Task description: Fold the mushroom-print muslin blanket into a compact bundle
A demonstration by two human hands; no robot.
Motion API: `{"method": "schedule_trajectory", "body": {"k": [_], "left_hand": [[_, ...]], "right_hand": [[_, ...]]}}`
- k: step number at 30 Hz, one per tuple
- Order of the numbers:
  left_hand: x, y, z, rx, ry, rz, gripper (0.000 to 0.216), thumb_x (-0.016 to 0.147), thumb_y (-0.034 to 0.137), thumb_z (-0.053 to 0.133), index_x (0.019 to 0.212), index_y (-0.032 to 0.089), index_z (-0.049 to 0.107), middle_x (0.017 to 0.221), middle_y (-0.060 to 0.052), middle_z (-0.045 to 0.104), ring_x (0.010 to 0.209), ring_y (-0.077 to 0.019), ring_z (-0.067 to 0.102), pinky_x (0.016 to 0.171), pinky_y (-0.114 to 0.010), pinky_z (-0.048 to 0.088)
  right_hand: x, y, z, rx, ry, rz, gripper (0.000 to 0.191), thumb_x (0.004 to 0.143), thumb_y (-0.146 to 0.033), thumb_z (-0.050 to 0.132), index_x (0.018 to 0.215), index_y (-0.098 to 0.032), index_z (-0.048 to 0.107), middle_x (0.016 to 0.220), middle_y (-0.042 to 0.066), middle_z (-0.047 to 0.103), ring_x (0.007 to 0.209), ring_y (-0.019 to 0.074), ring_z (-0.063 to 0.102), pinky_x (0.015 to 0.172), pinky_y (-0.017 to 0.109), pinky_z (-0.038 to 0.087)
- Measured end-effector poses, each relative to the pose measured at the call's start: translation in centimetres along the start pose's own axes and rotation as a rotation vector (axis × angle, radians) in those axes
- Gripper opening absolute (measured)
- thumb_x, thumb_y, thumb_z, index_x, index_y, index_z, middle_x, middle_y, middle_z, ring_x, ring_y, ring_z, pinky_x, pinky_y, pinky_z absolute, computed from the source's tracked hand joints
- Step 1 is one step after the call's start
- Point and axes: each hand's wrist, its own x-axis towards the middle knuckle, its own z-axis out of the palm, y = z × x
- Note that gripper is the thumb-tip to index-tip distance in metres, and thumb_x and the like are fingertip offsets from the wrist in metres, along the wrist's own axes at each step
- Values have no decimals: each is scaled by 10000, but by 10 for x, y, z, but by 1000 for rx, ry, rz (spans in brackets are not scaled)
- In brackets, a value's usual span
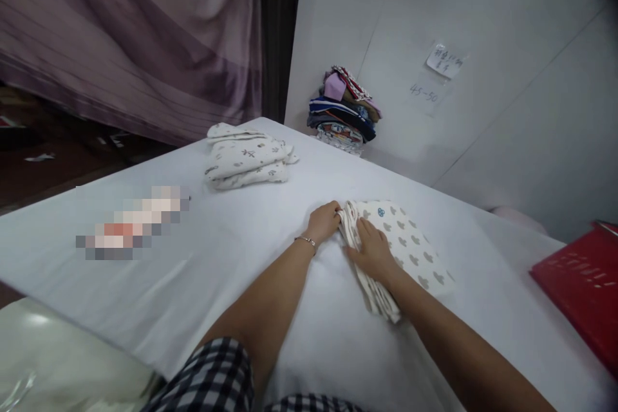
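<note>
A folded white cloth (415, 241) printed with grey-brown mouse-head shapes and one blue one lies on the white-covered table (232, 257). Its layered edge faces me. With fingers closed, my left hand (324, 222) grips the far left corner of that cloth; a thin bracelet circles the wrist. My right hand (374, 250) rests on top near the layered edge, fingers stretched out and thumb apart. Farther back on the left sits a second folded white cloth (248, 158) with small dark prints, apart from both hands.
Against the pale wall, a stack of folded fabrics (342, 106) stands at the table's back edge. A pixelated patch (135, 222) hides something on the left. A red box-like object (579, 290) is at the right, and a purple curtain (145, 32) hangs behind.
</note>
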Motion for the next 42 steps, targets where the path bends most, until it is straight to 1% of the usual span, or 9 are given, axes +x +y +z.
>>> {"method": "schedule_trajectory", "body": {"k": [3, 7, 11, 14, 23, 29, 33, 39, 42], "left_hand": [[1, 0, -1, -12, -5, -20, 229, 806, 220, 482, 1021, 238, 560, 956, -23, 658, 906, -184, 582, 755, -273, 412], [1, 0, 1, -117, -29, 52, 479, 786, 190, 496, 1255, 273, 440, 1158, -4, 609, 959, -168, 580, 813, -264, 417], [1, 2, 2, -111, -63, 136, 375, 791, 178, 471, 1140, 279, 561, 1110, 12, 633, 994, -176, 570, 824, -258, 422], [1, 3, 1, -90, -56, 119, 314, 794, 181, 470, 1066, 265, 603, 1102, 11, 634, 981, -162, 567, 822, -241, 417], [2, 1, -2, -40, -4, -1, 170, 759, 180, 500, 912, 214, 566, 915, -23, 642, 857, -179, 568, 705, -267, 409], [3, -2, -4, -30, 2, -11, 164, 740, 174, 540, 895, 221, 563, 885, -13, 640, 836, -166, 570, 696, -254, 402], [3, -3, -5, -29, -11, 21, 157, 731, 178, 545, 872, 229, 594, 896, -4, 651, 845, -164, 572, 704, -250, 402], [4, -3, -10, -33, -37, 8, 196, 735, 216, 544, 901, 243, 643, 909, -2, 670, 844, -162, 583, 712, -245, 416], [5, -5, -12, -39, -55, -27, 219, 728, 199, 537, 892, 250, 672, 902, 1, 683, 837, -157, 591, 700, -233, 423]], "right_hand": [[-2, 11, -1, 146, 10, 1, 608, 772, -297, 498, 1355, -167, 385, 1373, 110, 427, 1274, 270, 364, 1046, 459, 288], [-5, 21, -11, 411, 1, 148, 612, 772, -300, 480, 1363, -168, 394, 1346, 74, 470, 1203, 257, 459, 1003, 403, 382], [-5, 21, -13, 512, 37, 216, 622, 766, -303, 494, 1366, -169, 395, 1342, 56, 478, 1228, 253, 435, 1012, 397, 380], [-4, 18, -12, 525, 62, 200, 607, 773, -306, 491, 1359, -169, 405, 1355, 55, 462, 1241, 239, 422, 1035, 392, 352], [-7, 16, -8, 340, 86, -84, 546, 806, -291, 471, 1343, -201, 430, 1404, 71, 390, 1292, 227, 347, 1080, 414, 276], [-6, 14, -11, 229, 45, -74, 478, 812, -313, 477, 1280, -222, 505, 1390, 80, 400, 1269, 236, 377, 1066, 420, 296], [-5, 8, -14, 142, 22, -78, 477, 816, -321, 470, 1275, -196, 498, 1387, 102, 393, 1266, 237, 378, 1056, 407, 310], [1, -10, -10, -135, 35, -109, 548, 763, -328, 563, 1274, -172, 446, 1473, 143, 233, 1350, 347, 152, 1021, 578, 218], [6, -8, -6, -122, -19, -100, 538, 757, -241, 530, 1279, -147, 438, 1440, 162, 298, 1326, 329, 237, 1011, 532, 277]]}}
